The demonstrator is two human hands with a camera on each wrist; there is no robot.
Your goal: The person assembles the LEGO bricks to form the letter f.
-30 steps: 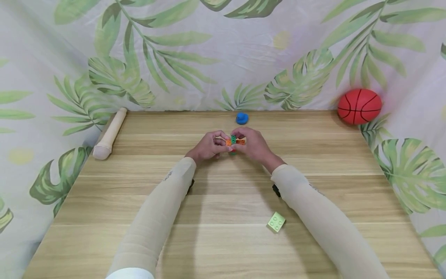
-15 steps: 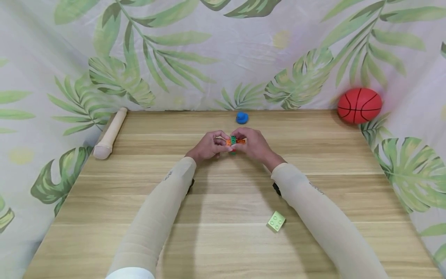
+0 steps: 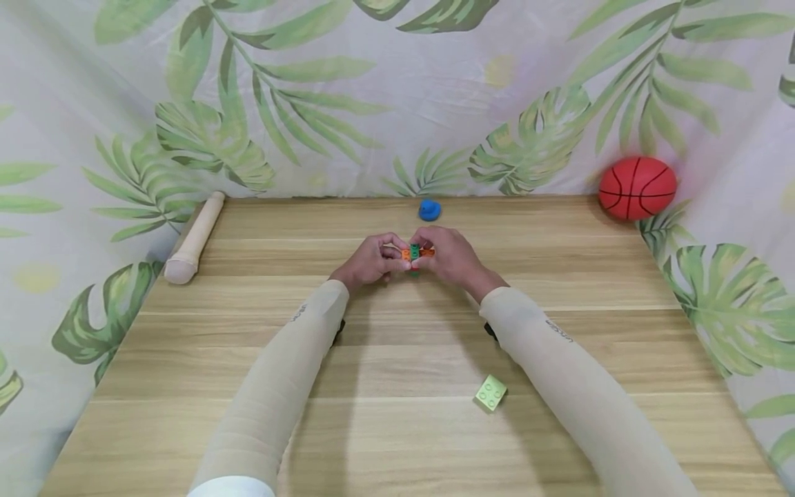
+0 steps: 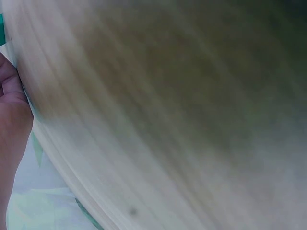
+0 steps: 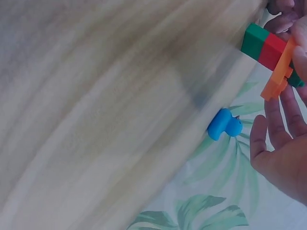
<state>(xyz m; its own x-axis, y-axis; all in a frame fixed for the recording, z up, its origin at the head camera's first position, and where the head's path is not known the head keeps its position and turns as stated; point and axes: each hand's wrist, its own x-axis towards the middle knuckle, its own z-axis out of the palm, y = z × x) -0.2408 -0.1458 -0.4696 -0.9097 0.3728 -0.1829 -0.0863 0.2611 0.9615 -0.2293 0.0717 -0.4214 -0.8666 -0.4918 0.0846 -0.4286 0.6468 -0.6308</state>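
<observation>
Fingers of the left hand [image 3: 368, 259] and the right hand [image 3: 456, 255] are both bent in a pinch, grasping one build of joined toy blocks [image 3: 415, 252] between them, over the far middle of the table [image 3: 397, 428]. In the right wrist view it shows one red block [image 5: 272, 51], two green parts, one on either side, and an orange piece [image 5: 279, 72] set across; from the head view orange shows on both sides of the green, and whether that is one piece or two cannot be told.

Around it, counted: one blue duck [image 3: 429, 210] just behind the hands; one loose pale green block [image 3: 491, 393] with four studs, nearer the body beside the right forearm; one red basketball [image 3: 638, 188] at the far right corner; one pale club-shaped object [image 3: 197, 238] at the far left.

Two beige sleeves [image 3: 267, 386] cover the arms. Each bears one dark line of lettering [image 3: 559, 330], too small to read with certainty.
</observation>
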